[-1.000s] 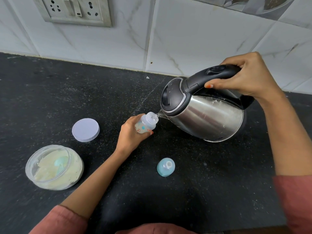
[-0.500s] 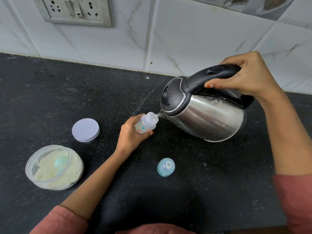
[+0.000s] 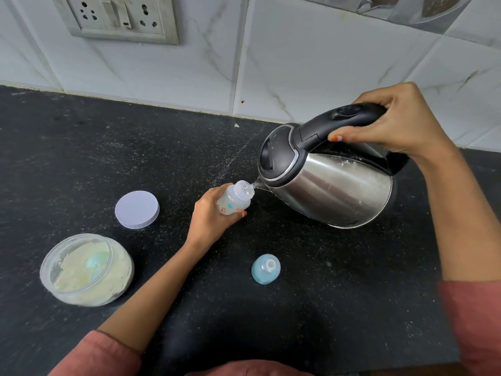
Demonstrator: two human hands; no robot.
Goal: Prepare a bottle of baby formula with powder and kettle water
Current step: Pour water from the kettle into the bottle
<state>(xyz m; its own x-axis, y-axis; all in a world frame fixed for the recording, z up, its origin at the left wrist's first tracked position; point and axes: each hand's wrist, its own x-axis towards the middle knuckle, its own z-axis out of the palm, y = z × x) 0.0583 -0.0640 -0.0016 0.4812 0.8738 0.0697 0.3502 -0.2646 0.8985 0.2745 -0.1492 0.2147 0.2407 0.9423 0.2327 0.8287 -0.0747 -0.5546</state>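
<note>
Translucent baby bottle (image 3: 233, 202) in left hand (image 3: 210, 218) grip, right hand (image 3: 398, 123) clasping tilted steel kettle (image 3: 325, 183)

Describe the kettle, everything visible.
The kettle has a brushed steel body with pale streaks, a black closed lid and a black handle bearing a switch. The right hand grips the handle and holds it tipped leftward, off the black counter. Its spout meets the open mouth of the baby bottle, which the left hand steadies.
</note>
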